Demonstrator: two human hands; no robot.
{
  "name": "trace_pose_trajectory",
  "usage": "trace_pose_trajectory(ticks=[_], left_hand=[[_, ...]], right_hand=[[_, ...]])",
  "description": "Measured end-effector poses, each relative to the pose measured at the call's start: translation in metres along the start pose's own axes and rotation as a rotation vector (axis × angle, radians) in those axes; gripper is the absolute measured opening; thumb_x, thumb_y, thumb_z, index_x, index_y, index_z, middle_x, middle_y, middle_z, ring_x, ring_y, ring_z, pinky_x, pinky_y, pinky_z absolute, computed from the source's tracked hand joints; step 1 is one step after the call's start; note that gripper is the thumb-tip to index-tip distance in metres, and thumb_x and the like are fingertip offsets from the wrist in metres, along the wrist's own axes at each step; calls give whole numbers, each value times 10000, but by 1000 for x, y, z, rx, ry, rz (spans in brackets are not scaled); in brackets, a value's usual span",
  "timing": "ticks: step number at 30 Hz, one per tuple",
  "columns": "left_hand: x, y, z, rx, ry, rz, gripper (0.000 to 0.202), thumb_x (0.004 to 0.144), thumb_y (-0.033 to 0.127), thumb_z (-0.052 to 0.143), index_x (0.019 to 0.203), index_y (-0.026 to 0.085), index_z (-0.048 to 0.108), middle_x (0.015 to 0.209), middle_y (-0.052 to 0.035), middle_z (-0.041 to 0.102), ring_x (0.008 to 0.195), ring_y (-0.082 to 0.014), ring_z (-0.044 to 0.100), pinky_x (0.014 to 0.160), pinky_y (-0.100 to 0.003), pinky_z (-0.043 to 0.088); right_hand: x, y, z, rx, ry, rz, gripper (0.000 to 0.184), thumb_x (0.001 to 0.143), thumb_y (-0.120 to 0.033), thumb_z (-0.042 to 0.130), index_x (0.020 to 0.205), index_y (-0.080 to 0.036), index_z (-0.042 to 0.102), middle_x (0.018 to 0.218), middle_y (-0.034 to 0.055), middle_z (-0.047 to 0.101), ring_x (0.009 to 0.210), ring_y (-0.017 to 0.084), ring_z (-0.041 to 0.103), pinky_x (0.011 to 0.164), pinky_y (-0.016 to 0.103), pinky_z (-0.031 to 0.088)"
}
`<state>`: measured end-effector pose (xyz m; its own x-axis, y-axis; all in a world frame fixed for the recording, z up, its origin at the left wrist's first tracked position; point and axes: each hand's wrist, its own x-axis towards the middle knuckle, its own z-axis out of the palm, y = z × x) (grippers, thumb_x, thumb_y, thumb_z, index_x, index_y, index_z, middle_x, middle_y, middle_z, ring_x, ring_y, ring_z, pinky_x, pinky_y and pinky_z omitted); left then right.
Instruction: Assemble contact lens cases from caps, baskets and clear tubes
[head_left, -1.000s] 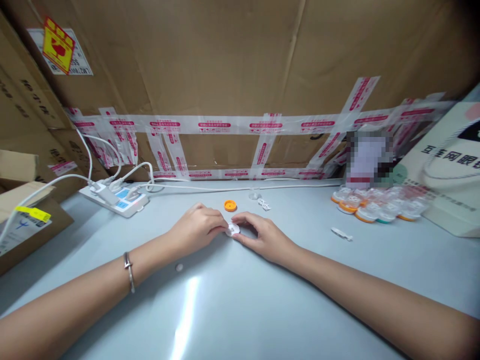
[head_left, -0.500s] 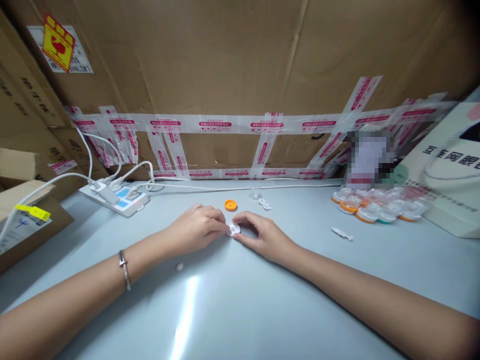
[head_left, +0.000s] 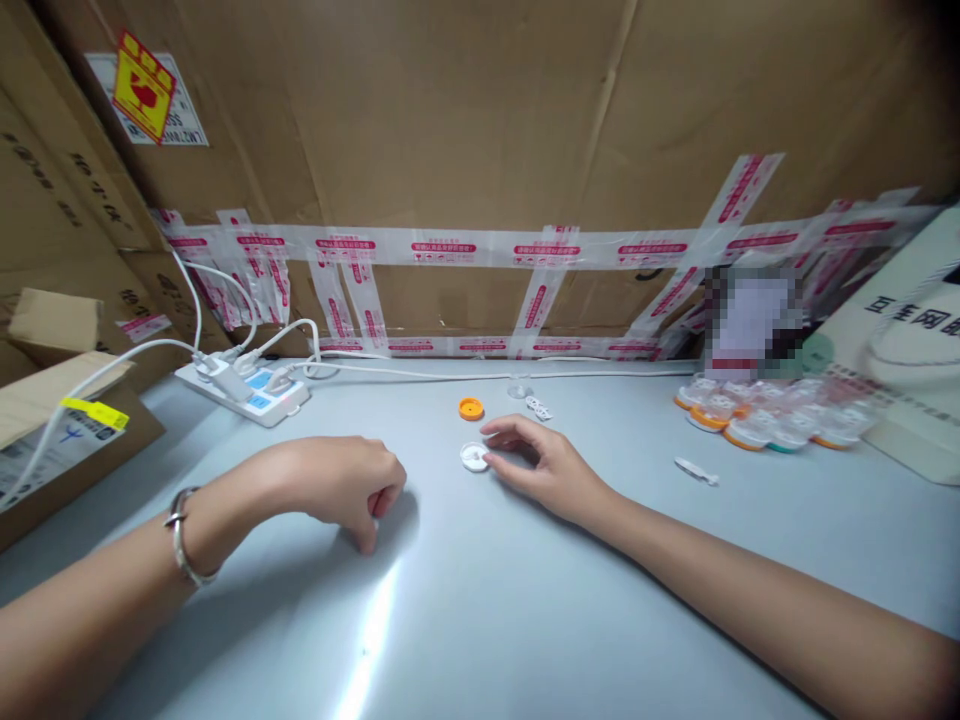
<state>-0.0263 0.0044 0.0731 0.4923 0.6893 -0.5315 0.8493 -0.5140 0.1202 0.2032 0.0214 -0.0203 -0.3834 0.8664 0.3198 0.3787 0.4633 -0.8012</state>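
Note:
A white round plastic part (head_left: 473, 458) with a raised rim and a moulded inside lies on the table. My right hand (head_left: 544, 465) steadies its right edge between thumb and forefinger. My left hand (head_left: 352, 490) is bent down over the table to the left, fingers curled and a fingertip against the surface. Whatever lies under those fingertips is hidden. Behind the white part sits an orange round cap (head_left: 471, 408). Small white perforated pieces (head_left: 538, 407) lie behind my right hand, near a clear round cover (head_left: 519, 386).
A white power strip (head_left: 244, 390) with plugged cables stands at the left, beside an open cardboard box (head_left: 67, 440). Several clear-topped round cases (head_left: 772, 415) cluster at the right, near a narrow white piece (head_left: 696, 471). A large taped carton (head_left: 450, 130) walls the back.
My left hand has let go of the white round part and moved left and nearer, over where a small white disc lay. That disc is now out of sight. My right hand stays at the part.

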Motion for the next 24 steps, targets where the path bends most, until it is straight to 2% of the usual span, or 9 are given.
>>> trace_pose_trajectory(ticks=[3,6,10,14,16,19,21,24], left_hand=[[0,1,0,-18,-11,-21,77,595,163,650,664,196,643,671,-8,640,592,-151,534,455,-212,314],[-5,3,1,-17,-17,11,114,605,117,575,655,194,642,658,-9,637,570,-149,530,446,-216,319],[-6,7,10,156,134,28,189,578,44,506,643,175,626,642,-42,627,567,-178,537,467,-248,338],[7,13,23,243,301,81,190,660,15,466,655,145,605,646,-63,635,547,-182,560,532,-282,401],[18,17,27,171,432,135,162,727,48,473,702,141,604,677,-58,640,570,-178,582,553,-276,429],[32,23,32,-2,771,280,164,828,96,445,844,141,603,792,-58,649,683,-164,613,625,-261,465],[38,27,35,-113,946,380,158,857,113,438,877,143,592,823,-54,648,736,-149,614,664,-249,475],[45,32,39,-226,1047,458,139,869,126,447,845,150,581,796,-38,644,731,-130,607,666,-234,480]], right_hand=[[-1,-4,-1,10,24,-17,209,786,-264,559,985,-201,565,974,61,645,839,156,625,787,324,507],[-2,-8,-3,14,70,-54,177,800,-254,542,969,-214,572,981,54,643,824,149,613,782,325,508],[-3,-9,-5,50,141,-99,144,812,-246,535,945,-211,580,963,51,648,851,151,609,801,322,503],[-5,-5,-5,89,217,-156,97,809,-231,557,889,-206,604,882,42,661,827,152,617,795,316,507],[-5,-5,-6,71,222,-192,79,804,-226,570,855,-206,627,834,37,671,795,156,626,762,313,515],[-5,-8,-5,60,191,-241,83,789,-216,596,839,-206,660,799,35,692,747,154,639,710,292,525],[-5,-10,-4,85,159,-257,101,774,-203,616,855,-204,677,803,35,705,742,149,650,705,275,529],[-5,-11,-2,131,112,-259,121,768,-187,624,867,-210,691,828,34,718,758,147,662,720,265,531]])
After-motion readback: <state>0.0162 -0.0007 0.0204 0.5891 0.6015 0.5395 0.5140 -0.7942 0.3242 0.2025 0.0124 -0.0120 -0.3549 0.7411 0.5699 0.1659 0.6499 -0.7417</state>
